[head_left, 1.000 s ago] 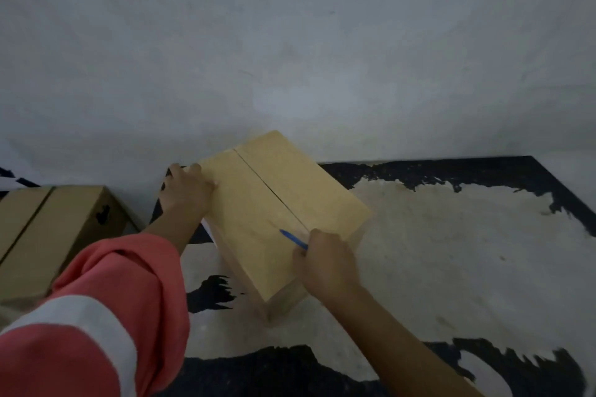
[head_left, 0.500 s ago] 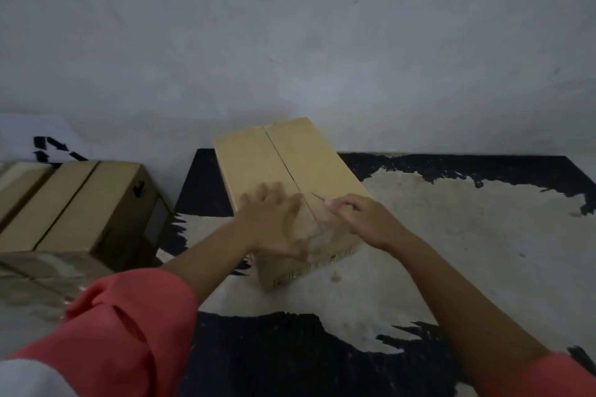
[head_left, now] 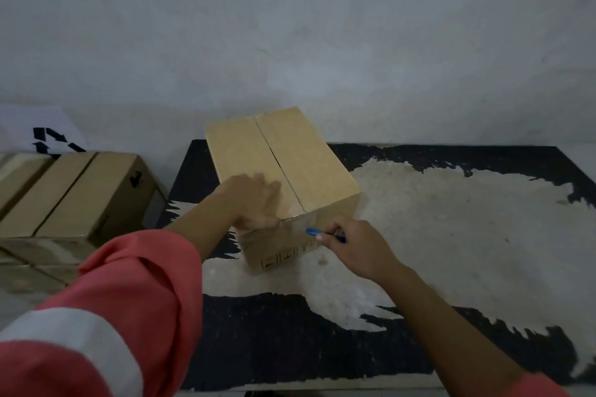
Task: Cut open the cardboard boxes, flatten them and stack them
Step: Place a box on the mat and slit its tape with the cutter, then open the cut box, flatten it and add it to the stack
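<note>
- Nearest us, a coral sleeve with a white band (head_left: 129, 316) covers the left forearm.
- Our right hand (head_left: 354, 248) pinches a slim blue-handled cutter (head_left: 314, 232) between thumb and curled fingers. Its tip meets the clear tape on the near end face of the box.
- Our left hand (head_left: 254, 200) lies flat, fingers spread, on the near-left part of the top, thumb at the near edge.
- The closed brown cardboard box (head_left: 309, 164) stands on the worn black mat (head_left: 290, 348), in its left half and reaching its far edge. Its long axis and top seam run away from us, the far end leaning left.
- Half a second ago both hands lay on the top near the seam. Now the right hand is down at the end face and the left hand sits further left.
- Off the mat's left edge stand more closed brown cardboard boxes (head_left: 80, 193).
- Behind them leans a white sheet with black arrows (head_left: 48, 135), against a grey wall (head_left: 290, 26).
</note>
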